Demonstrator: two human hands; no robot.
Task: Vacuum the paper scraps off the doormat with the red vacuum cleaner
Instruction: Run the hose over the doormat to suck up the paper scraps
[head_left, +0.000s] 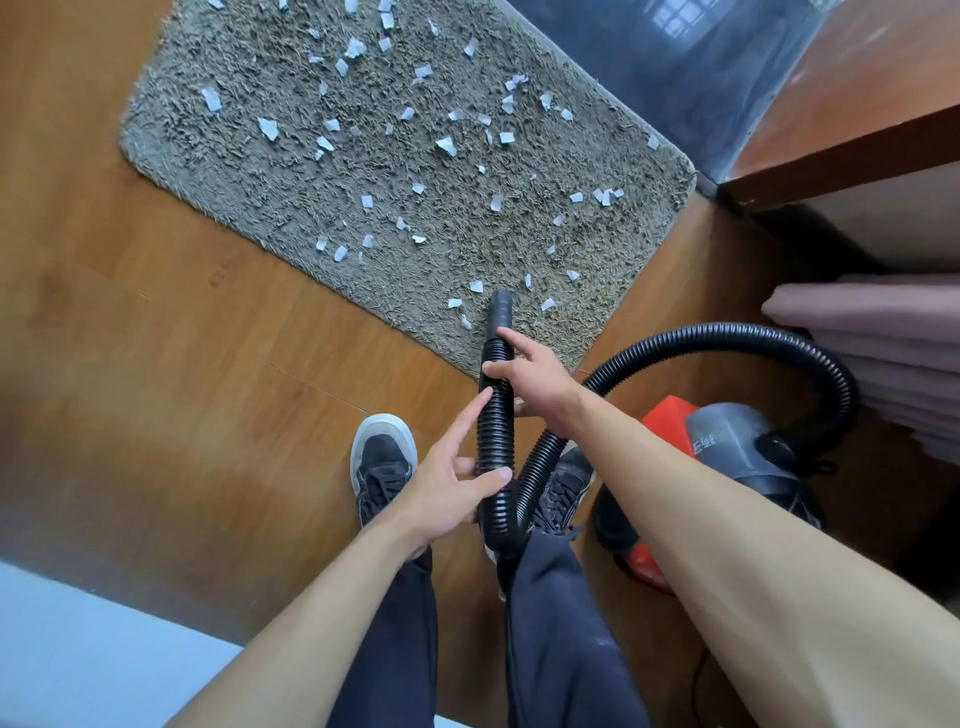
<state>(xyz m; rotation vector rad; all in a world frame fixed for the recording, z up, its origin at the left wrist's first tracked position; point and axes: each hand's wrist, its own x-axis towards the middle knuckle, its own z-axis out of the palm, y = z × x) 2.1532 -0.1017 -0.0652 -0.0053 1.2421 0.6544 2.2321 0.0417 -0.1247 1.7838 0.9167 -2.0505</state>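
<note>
— At the near corner of the doormat (363, 171), where do we locate the nozzle (501, 309)?
— We locate it over the pile just inside that corner, pointing far. We cannot tell whether its tip touches the pile. Paper scraps (447, 145) lie just beside it on both sides and are scattered across the mat to its far edge.
— How do we hold the hose (496, 431)?
— With both hands. Our right hand (530, 376) grips the ribbed section just behind the nozzle, with the thumb across the front and the index finger stretched along the hose. Our left hand (441, 493) pinches the hose nearer to us, with the thumb in front, fingers behind, and the index finger straight against the ribs.
— Where does the hose run?
— It bends back between our shoes, arcs far and right, and drops to the red vacuum cleaner (727, 447). The unit stands on the wooden floor (156, 364), right of our right shoe (566, 488) and apart from the mat.
— What surrounds the unit?
— A pink layered stack (883, 322) sits just right of the hose arc, with a wooden ledge (857, 145) beyond it. Our left shoe (382, 462) stands on bare floor near the mat.
</note>
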